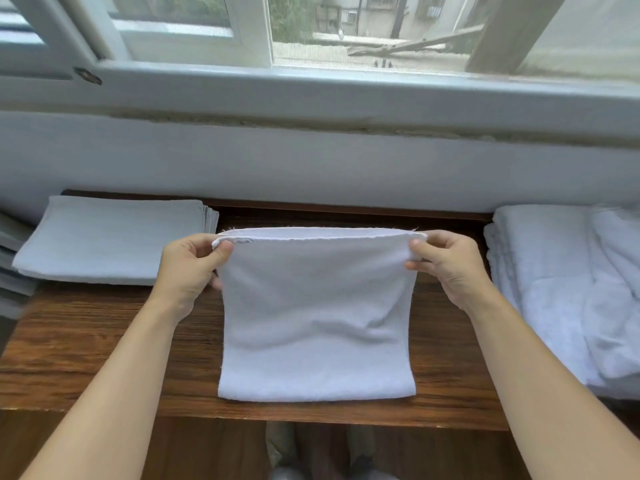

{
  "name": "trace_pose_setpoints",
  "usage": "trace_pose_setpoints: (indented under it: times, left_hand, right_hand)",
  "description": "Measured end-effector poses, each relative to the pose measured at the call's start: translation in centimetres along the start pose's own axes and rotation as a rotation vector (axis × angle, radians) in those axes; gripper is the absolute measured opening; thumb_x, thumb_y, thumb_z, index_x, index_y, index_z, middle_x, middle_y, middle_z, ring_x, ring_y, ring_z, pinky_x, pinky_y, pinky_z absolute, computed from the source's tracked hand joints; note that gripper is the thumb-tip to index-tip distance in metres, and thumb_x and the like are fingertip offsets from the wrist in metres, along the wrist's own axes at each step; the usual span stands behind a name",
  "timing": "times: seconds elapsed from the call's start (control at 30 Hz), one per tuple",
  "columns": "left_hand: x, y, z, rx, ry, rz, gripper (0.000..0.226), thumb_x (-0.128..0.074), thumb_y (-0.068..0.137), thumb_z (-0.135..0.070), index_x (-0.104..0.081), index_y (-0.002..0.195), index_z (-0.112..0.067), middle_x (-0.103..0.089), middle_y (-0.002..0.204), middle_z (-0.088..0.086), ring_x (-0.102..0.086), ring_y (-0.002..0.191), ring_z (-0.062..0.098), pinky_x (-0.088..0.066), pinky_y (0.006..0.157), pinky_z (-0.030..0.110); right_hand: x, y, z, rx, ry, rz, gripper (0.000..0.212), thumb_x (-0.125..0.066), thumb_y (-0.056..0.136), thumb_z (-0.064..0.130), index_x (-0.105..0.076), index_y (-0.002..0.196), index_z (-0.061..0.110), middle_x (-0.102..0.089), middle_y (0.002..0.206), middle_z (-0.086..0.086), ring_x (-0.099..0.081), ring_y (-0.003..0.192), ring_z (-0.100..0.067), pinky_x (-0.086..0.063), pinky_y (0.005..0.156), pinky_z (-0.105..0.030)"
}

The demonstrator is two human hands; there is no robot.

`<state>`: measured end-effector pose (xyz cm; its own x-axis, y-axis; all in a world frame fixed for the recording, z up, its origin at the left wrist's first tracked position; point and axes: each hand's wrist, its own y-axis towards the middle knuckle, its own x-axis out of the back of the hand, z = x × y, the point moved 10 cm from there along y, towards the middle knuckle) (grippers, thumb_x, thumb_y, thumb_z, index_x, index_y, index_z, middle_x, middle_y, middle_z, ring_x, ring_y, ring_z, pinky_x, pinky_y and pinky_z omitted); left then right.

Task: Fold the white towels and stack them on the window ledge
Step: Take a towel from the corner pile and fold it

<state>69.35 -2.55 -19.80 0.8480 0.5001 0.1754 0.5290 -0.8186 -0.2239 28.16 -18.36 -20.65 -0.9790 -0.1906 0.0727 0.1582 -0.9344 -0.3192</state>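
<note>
A white towel (pixel 317 306) lies doubled on the wooden ledge (pixel 104 334), its fold at the near edge. My left hand (pixel 188 268) pinches the two far-left corners together, and my right hand (pixel 446 265) pinches the far-right corners, holding that far edge lifted slightly above the wood. A stack of folded white towels (pixel 107 237) sits flat at the left. A heap of loose, unfolded white towels (pixel 568 289) lies at the right.
The white wall (pixel 311 161) rises just behind the ledge, with the window frame (pixel 311 88) above it. More folded cloth edges (pixel 14 265) show at the far left. The ledge's front edge (pixel 277 415) runs below the towel, with the floor beneath.
</note>
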Motion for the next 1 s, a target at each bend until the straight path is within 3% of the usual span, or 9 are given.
trace_pose_setpoints:
  times: [0.07, 0.17, 0.3, 0.4, 0.53, 0.73, 0.87, 1.0]
  left_hand:
    - [0.1, -0.5, -0.7, 0.008, -0.049, 0.013, 0.010, -0.066, 0.099, -0.015, -0.075, 0.098, -0.013, -0.072, 0.076, -0.007, -0.070, 0.071, 0.020, -0.061, 0.063, 0.028]
    - [0.3, -1.0, -2.1, -0.014, -0.064, 0.009, 0.014, -0.061, 0.103, -0.018, -0.073, 0.101, -0.011, -0.077, 0.088, 0.003, -0.078, 0.080, 0.027, -0.051, 0.082, 0.046]
    - [0.7, -1.9, -5.4, -0.120, -0.087, -0.059, 0.017, -0.060, 0.103, -0.012, -0.070, 0.108, 0.001, -0.071, 0.093, 0.014, -0.073, 0.074, 0.027, -0.062, 0.067, 0.021]
    - [1.1, -2.5, -7.4, -0.174, -0.090, -0.065, 0.013, -0.063, 0.101, -0.011, -0.073, 0.104, -0.004, -0.076, 0.085, 0.003, -0.074, 0.068, 0.013, -0.064, 0.071, 0.026]
    - [1.3, -3.0, -9.9, -0.217, -0.112, -0.062, 0.009, -0.066, 0.098, -0.007, -0.074, 0.097, -0.011, -0.078, 0.076, -0.008, -0.073, 0.072, 0.009, -0.065, 0.067, 0.028]
    - [1.4, -3.8, -13.4, -0.287, -0.138, -0.039, 0.009, -0.067, 0.096, -0.005, -0.074, 0.103, -0.004, -0.078, 0.081, -0.002, -0.072, 0.077, 0.009, -0.064, 0.063, 0.029]
    - [1.4, -4.0, -15.0, -0.313, -0.154, -0.017, 0.015, -0.068, 0.095, -0.004, -0.072, 0.110, -0.001, -0.074, 0.093, 0.016, -0.072, 0.079, 0.016, -0.065, 0.067, 0.031]
    - [1.0, -4.0, -16.2, -0.308, -0.174, 0.004, 0.022, -0.068, 0.095, -0.006, -0.069, 0.117, -0.005, -0.075, 0.093, 0.014, -0.073, 0.082, 0.019, -0.065, 0.071, 0.032]
  right_hand:
    - [-0.3, -0.6, 0.9, 0.035, 0.011, 0.000, 0.012, -0.075, 0.095, 0.011, -0.077, 0.102, 0.002, -0.078, 0.102, -0.017, -0.076, 0.097, -0.028, -0.063, 0.079, -0.039]
    - [-0.3, -1.7, 2.5, 0.089, 0.031, -0.009, 0.013, -0.071, 0.098, 0.011, -0.075, 0.103, -0.001, -0.077, 0.096, -0.013, -0.075, 0.090, -0.023, -0.065, 0.078, -0.040]
    - [0.0, -3.0, 4.6, 0.130, 0.056, -0.025, 0.009, -0.071, 0.098, 0.010, -0.075, 0.096, 0.002, -0.074, 0.081, -0.001, -0.073, 0.082, -0.017, -0.065, 0.077, -0.041]
    - [0.3, -3.5, 6.0, 0.152, 0.075, -0.029, 0.007, -0.072, 0.097, 0.008, -0.075, 0.092, 0.005, -0.073, 0.079, 0.000, -0.072, 0.080, -0.018, -0.065, 0.074, -0.040]
    - [1.0, -4.3, 8.1, 0.189, 0.084, -0.042, 0.006, -0.072, 0.096, 0.007, -0.075, 0.094, 0.003, -0.073, 0.084, -0.006, -0.072, 0.082, -0.020, -0.065, 0.069, -0.037]
    - [2.2, -5.4, 11.2, 0.224, 0.081, -0.045, 0.012, -0.072, 0.096, 0.007, -0.074, 0.099, -0.005, -0.070, 0.090, -0.018, -0.069, 0.082, -0.025, -0.065, 0.063, -0.037]
    - [3.6, -6.4, 13.4, 0.280, 0.141, -0.095, 0.013, -0.073, 0.094, 0.002, -0.074, 0.100, -0.010, -0.074, 0.093, -0.019, -0.072, 0.085, -0.028, -0.065, 0.069, -0.033]
    - [4.3, -7.1, 15.3, 0.310, 0.182, -0.102, 0.007, -0.072, 0.093, 0.000, -0.075, 0.096, -0.006, -0.075, 0.094, -0.019, -0.073, 0.085, -0.031, -0.065, 0.070, -0.032]
